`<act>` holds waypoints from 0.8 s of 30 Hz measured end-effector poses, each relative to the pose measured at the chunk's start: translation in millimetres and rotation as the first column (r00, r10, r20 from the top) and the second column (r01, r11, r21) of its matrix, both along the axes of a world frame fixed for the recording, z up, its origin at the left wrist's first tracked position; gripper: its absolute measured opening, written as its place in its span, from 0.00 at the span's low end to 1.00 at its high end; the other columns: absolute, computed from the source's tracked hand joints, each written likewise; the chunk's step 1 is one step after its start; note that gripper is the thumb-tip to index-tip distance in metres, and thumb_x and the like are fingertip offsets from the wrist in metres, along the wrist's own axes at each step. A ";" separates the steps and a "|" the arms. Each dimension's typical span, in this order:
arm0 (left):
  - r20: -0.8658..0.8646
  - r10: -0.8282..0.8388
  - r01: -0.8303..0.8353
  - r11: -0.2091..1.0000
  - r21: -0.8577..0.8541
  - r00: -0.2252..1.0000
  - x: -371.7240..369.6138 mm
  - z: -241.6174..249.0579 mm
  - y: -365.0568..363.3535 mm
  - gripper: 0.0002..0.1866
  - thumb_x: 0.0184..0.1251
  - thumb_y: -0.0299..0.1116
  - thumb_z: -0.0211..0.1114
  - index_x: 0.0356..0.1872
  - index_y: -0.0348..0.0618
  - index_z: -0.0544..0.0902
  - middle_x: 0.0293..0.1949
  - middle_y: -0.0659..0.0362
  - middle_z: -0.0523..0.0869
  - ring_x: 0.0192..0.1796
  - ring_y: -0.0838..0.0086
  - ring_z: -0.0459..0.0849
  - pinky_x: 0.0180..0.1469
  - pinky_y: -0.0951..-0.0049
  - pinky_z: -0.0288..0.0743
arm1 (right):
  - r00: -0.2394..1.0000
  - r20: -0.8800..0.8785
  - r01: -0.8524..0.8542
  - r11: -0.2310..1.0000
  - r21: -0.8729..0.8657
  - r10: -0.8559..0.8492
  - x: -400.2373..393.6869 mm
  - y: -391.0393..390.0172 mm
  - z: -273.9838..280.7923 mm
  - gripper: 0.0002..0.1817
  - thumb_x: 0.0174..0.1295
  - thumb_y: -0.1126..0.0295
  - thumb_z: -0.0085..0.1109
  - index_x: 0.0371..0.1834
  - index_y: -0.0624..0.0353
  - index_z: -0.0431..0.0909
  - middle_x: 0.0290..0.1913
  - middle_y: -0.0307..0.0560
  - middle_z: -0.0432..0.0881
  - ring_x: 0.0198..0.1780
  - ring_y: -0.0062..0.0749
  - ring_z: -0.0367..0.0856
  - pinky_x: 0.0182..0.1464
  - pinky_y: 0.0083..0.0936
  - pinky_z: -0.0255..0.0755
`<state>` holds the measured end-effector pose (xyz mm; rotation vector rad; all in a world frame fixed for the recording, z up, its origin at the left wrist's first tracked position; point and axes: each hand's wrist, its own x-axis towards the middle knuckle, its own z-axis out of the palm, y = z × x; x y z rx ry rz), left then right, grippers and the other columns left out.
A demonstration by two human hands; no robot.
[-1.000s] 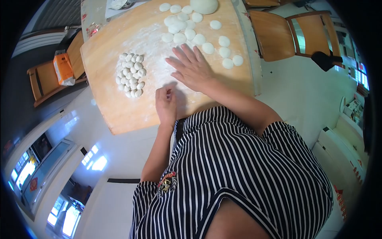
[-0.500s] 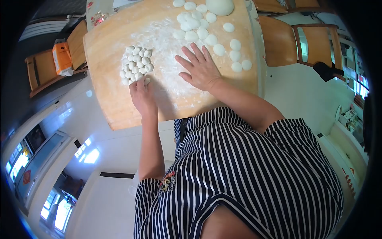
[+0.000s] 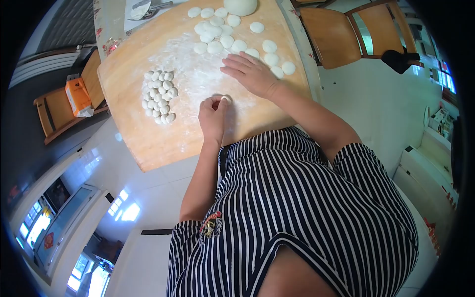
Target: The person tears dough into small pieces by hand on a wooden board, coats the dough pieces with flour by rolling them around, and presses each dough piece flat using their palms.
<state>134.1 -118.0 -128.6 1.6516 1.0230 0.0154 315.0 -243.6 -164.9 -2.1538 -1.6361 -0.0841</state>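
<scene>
My left hand (image 3: 213, 119) is closed, thumb and fingers pinching a small dough piece (image 3: 226, 99) just above the floured wooden board (image 3: 133, 133). To its left lies a cluster of small round dough pieces (image 3: 159, 96). My right hand (image 3: 255, 76) is stretched out, palm down and open, over the floury middle of the board. Its fingertips lie close to the flattened dough discs (image 3: 214, 47), several of which overlap. Whether the palm touches the board or covers anything cannot be seen.
A large dough ball (image 3: 240, 6) sits at the board's far edge. Beyond the board, a bowl with white powder (image 3: 140, 10) stands on the table. Wooden chairs (image 3: 329, 37) flank the table; an orange packet (image 3: 79, 96) rests on the left one.
My left hand has moved right, away from the cluster, with a dough piece in its fingers. My right hand's spread fingers have come closer together. The camera view has shifted a little.
</scene>
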 end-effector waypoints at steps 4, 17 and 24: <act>0.025 -0.122 0.103 0.919 0.380 0.992 -7.1 15.9 -8.8 0.19 0.64 0.36 0.79 0.52 0.38 0.87 0.45 0.51 0.83 0.47 0.62 0.85 0.53 0.64 0.82 | 0.981 -0.113 0.168 0.983 0.077 -0.159 -10.2 -4.0 22.4 0.24 0.69 0.72 0.58 0.69 0.51 0.79 0.74 0.42 0.78 0.77 0.39 0.72 0.82 0.44 0.62; 0.137 -0.263 0.149 0.825 0.545 0.955 -7.2 -5.9 -14.1 0.17 0.65 0.29 0.77 0.54 0.42 0.86 0.45 0.54 0.80 0.43 0.65 0.81 0.50 0.66 0.80 | 0.879 -0.391 0.335 0.937 0.102 -0.272 -19.8 4.1 36.8 0.19 0.75 0.68 0.57 0.68 0.54 0.80 0.73 0.50 0.76 0.75 0.49 0.73 0.78 0.49 0.64; -0.020 0.006 0.003 0.911 0.412 1.000 -70.8 17.1 15.1 0.15 0.71 0.32 0.72 0.56 0.43 0.87 0.47 0.54 0.82 0.43 0.65 0.84 0.51 0.66 0.81 | 0.984 -0.117 0.100 0.957 -0.273 -0.137 -74.3 67.2 43.9 0.35 0.82 0.41 0.36 0.87 0.42 0.58 0.89 0.50 0.50 0.89 0.53 0.44 0.87 0.56 0.37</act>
